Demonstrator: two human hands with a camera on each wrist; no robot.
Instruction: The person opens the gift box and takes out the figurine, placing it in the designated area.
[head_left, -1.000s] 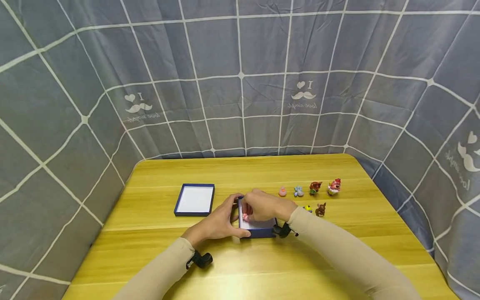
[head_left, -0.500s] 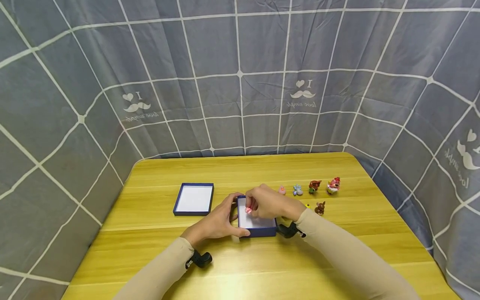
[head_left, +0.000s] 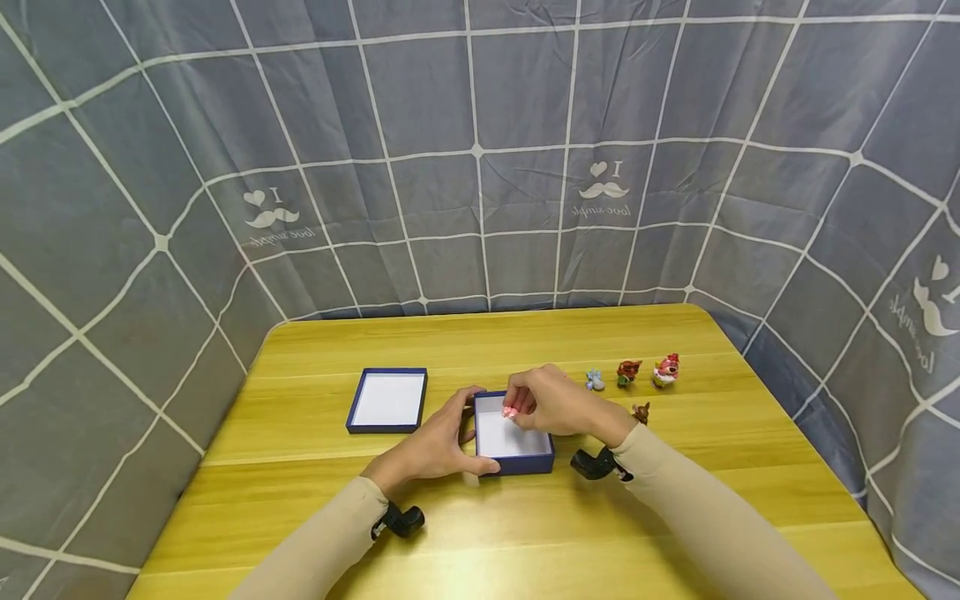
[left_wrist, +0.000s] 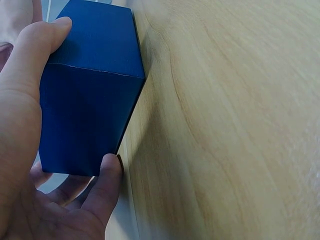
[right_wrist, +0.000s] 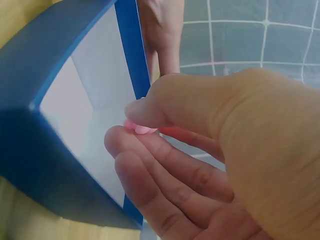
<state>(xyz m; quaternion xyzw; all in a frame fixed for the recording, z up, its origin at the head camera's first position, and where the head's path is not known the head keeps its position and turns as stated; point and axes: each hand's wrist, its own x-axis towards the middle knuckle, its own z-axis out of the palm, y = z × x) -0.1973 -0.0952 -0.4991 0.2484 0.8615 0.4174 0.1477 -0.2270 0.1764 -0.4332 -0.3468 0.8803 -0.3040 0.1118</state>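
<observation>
An uncovered dark blue box with a white inside stands on the wooden table. My left hand grips it from the left side, thumb on the front wall and fingers round the back corner. In the left wrist view, the thumb lies on one face of the blue box and fingertips press another. Over the box's opening, my right hand pinches a small pink toy between thumb and fingers. Much of that pink toy is hidden behind the fingertips in the right wrist view.
A matching blue lid lies white side up, left of the box. To the right stand small figurines: a blue-grey one, a reddish-brown one, a pink and red one and a brown one, partly behind the right arm.
My right hand has moved rightward and up from inside the box with the pink toy, now covering some figurines on the right. My left hand stays on the box.
</observation>
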